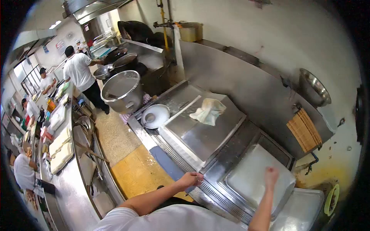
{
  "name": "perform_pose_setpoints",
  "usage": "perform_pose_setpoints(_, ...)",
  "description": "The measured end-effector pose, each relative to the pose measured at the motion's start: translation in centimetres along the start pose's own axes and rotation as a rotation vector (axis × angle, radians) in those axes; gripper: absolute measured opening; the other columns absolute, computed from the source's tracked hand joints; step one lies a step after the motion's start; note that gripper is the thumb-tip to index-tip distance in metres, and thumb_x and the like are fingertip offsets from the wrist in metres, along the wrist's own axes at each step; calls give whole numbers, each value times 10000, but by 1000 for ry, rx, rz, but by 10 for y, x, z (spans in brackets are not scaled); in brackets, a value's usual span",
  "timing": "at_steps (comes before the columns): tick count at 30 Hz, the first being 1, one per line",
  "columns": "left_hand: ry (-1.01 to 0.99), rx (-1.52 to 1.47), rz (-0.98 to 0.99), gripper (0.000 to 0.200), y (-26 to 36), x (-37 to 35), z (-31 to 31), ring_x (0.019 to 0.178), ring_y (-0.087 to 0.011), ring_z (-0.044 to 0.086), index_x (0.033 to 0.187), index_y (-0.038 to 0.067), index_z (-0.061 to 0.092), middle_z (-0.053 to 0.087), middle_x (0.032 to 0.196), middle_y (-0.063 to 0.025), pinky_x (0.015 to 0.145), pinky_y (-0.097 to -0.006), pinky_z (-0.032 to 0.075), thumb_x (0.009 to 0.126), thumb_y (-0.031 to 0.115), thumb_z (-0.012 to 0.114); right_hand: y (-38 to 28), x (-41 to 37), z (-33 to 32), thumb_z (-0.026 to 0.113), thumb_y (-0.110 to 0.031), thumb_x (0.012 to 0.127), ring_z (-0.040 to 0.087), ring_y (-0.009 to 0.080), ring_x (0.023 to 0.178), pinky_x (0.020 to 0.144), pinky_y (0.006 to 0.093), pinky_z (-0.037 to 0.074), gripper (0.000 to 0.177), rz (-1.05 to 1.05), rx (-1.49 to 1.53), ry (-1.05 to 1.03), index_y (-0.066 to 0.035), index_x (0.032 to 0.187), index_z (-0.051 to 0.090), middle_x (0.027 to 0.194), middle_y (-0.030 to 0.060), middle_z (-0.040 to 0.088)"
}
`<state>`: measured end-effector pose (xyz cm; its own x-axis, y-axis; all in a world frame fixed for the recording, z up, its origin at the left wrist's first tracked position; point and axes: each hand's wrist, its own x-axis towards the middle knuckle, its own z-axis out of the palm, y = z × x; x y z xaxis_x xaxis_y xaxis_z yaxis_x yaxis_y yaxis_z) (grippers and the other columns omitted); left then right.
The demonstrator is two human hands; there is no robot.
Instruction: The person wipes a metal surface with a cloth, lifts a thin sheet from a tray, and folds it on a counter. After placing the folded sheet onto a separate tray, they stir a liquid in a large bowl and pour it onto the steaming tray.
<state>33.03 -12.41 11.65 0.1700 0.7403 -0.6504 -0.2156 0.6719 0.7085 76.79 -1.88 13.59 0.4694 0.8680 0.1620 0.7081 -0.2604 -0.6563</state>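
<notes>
My left hand is held near the front edge of the steel counter, its fingers loosely curled and apart, with nothing in it. Over a large whitish translucent plastic container, my right hand is closed in a fist, and nothing shows in it. The container sits on the steel worktop, within a metal rim. Farther along, a crumpled whitish cloth lies on a flat steel cover. A long pale stick lies beside the cloth, close to a round metal lid.
A large pot stands past the lid. A bamboo mat and a steel bowl hang along the wall. Another plastic container is at right. Several people work at left, one person standing in the aisle.
</notes>
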Motion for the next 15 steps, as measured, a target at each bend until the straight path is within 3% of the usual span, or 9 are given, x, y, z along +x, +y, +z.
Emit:
perform_pose_setpoints(2, -83, -3, 44, 244, -4, 9, -21, 876, -128, 635, 1163, 61, 682, 688, 1031, -12, 776, -277, 514, 1003, 241, 650, 8, -52, 52, 676, -188, 806, 720, 337, 775, 729, 427, 553, 202, -13, -76, -252, 2, 802, 745, 800, 220, 727)
perform_pose_setpoints(7, -80, 26, 79, 219, 6, -3, -74, 901, -145, 646, 1165, 72, 692, 702, 1067, -31, 831, -313, 542, 1014, 219, 633, -12, -112, 86, 634, -194, 797, 706, 425, 888, 850, 501, 556, 284, 44, -494, -354, 4, 966, 747, 1016, 267, 725)
perform_pose_setpoints(8, -75, 14, 78, 225, 7, -9, -90, 905, -147, 647, 1176, 71, 686, 700, 1077, -32, 834, -316, 543, 1017, 221, 630, 27, -100, 106, 626, -195, 809, 699, 435, 923, 869, 510, 555, 283, -196, -643, -498, 14, 967, 735, 1037, 265, 718)
perform_pose_setpoints(11, -58, -19, 81, 247, 8, -30, -145, 917, -150, 649, 1211, 70, 667, 693, 1101, -30, 838, -319, 543, 1024, 225, 624, -32, -128, 95, 649, -187, 793, 698, 433, 909, 838, 522, 552, 253, -4, -541, -167, 11, 931, 723, 998, 248, 720)
perform_pose_setpoints(14, -50, -55, 104, 271, -3, -44, -207, 927, -147, 649, 1242, 68, 646, 683, 1109, -23, 834, -310, 540, 1027, 230, 622, -123, -170, 100, 680, -142, 766, 702, 397, 819, 751, 492, 550, 173, -94, -425, -28, 7, 847, 712, 878, 224, 716)
perform_pose_setpoints(15, -58, -69, 116, 279, -7, -46, -228, 929, -146, 650, 1249, 65, 641, 680, 1110, -21, 834, -305, 540, 1027, 233, 623, -150, -184, 112, 689, -127, 752, 695, 385, 783, 723, 475, 543, 150, -147, -304, -82, 3, 824, 710, 843, 216, 710)
